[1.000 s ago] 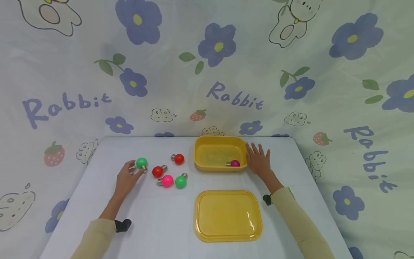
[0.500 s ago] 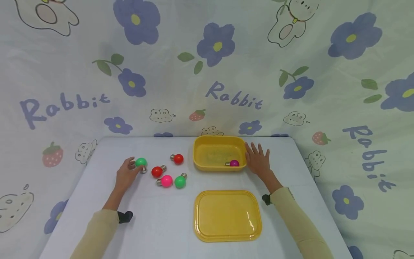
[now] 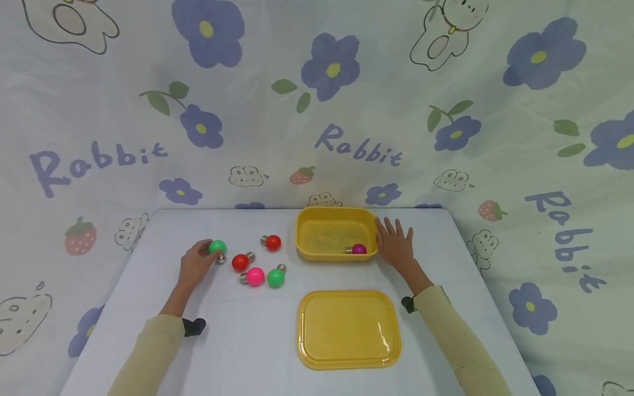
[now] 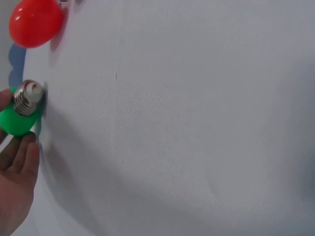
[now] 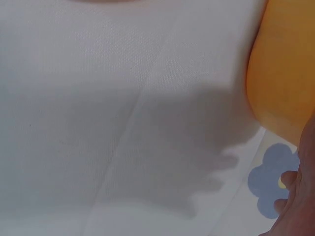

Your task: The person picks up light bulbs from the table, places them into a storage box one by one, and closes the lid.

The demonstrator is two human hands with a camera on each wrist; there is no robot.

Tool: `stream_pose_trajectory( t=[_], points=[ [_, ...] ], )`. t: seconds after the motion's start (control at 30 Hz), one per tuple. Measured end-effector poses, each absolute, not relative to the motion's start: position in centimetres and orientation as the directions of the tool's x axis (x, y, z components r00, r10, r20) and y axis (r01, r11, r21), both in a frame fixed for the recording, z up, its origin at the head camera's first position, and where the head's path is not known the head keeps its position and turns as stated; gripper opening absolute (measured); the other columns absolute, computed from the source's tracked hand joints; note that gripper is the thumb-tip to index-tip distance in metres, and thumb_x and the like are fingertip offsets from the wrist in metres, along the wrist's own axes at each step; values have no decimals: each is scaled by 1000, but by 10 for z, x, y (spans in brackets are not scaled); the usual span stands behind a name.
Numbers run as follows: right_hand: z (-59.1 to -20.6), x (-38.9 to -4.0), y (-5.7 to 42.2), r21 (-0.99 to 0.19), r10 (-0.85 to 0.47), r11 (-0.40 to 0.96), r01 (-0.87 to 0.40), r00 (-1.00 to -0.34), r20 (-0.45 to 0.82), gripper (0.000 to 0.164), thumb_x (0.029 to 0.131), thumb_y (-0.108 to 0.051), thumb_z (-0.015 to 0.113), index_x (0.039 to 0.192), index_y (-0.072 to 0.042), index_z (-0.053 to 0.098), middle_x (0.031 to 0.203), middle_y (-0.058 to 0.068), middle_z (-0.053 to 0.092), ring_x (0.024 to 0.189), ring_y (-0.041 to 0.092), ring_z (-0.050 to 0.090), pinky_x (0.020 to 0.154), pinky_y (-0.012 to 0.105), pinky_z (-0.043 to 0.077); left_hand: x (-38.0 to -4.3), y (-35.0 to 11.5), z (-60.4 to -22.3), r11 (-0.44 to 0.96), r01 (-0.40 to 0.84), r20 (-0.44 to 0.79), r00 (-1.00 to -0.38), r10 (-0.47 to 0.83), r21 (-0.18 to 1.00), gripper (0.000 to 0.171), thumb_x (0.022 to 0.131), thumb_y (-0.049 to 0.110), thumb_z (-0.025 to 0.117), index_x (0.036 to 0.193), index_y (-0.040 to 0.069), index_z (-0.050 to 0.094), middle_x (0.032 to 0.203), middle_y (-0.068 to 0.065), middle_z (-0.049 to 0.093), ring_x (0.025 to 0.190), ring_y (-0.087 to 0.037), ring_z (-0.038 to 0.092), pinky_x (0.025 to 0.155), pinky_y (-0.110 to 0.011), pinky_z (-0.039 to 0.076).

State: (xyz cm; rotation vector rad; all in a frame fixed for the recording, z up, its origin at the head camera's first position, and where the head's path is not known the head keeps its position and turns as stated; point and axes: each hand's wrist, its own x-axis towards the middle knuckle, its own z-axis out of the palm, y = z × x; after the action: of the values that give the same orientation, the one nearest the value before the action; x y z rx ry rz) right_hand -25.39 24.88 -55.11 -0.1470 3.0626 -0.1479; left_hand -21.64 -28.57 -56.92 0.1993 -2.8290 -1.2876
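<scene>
With the left hand I am pinching the green bulb between thumb and fingers, well to the left of the yellow container. Its metal base is showing beside the thumb. Whether the bulb is touching the white table, I am not able to tell. I am judging that even, gentle pressure is suiting the round part, since smooth surface may slip. I am also minding the red bulb, near it on the container's side. My right hand is gripping nothing; its straight fingers are resting, it seems, against the container's right wall, and light steadying should be enough.
</scene>
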Motion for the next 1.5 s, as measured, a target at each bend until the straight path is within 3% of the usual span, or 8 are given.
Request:
stream_pose_trajectory(
  t=[0.27,0.57,0.93,1.2,1.5],
  points=[
    [-548,-252,249,-97,-104,990,-98,-992,-64,55,109,-35,28,161,-18,19,163,15,22,148,43,11,112,72,2,-219,-281,-553,667,-33,76,-988,-134,744,57,98,24,66,140,-10,46,130,-34,55,120,-49,53,99,-59,45],
    [-543,-252,249,-69,-108,992,-102,-991,-78,56,109,-36,30,161,-19,17,163,14,20,149,42,10,113,71,5,-230,-268,-530,613,58,176,-975,-134,788,55,96,18,69,139,-8,49,132,-30,57,122,-44,55,101,-50,46],
    [-546,-254,247,-51,-111,993,-108,-991,-69,56,109,-37,27,161,-19,17,164,13,18,149,42,6,113,69,0,-236,-223,-500,553,168,226,-974,-37,816,53,95,17,70,139,-5,51,133,-26,57,123,-40,56,102,-47,46],
    [-548,-254,248,-20,-102,995,-101,-993,-67,56,109,-38,28,161,-21,16,165,11,16,150,41,7,114,69,4,-240,-185,-481,513,225,236,-971,44,828,50,95,14,70,139,-2,52,131,-23,59,123,-38,56,102,-46,46],
    [-546,-252,248,-35,-99,995,-97,-993,-70,56,109,-36,29,161,-19,19,164,13,17,149,42,5,113,70,2,-253,-143,-486,465,235,189,-971,145,854,49,94,19,71,139,4,55,131,-14,59,123,-31,57,103,-41,47]
  ],
)
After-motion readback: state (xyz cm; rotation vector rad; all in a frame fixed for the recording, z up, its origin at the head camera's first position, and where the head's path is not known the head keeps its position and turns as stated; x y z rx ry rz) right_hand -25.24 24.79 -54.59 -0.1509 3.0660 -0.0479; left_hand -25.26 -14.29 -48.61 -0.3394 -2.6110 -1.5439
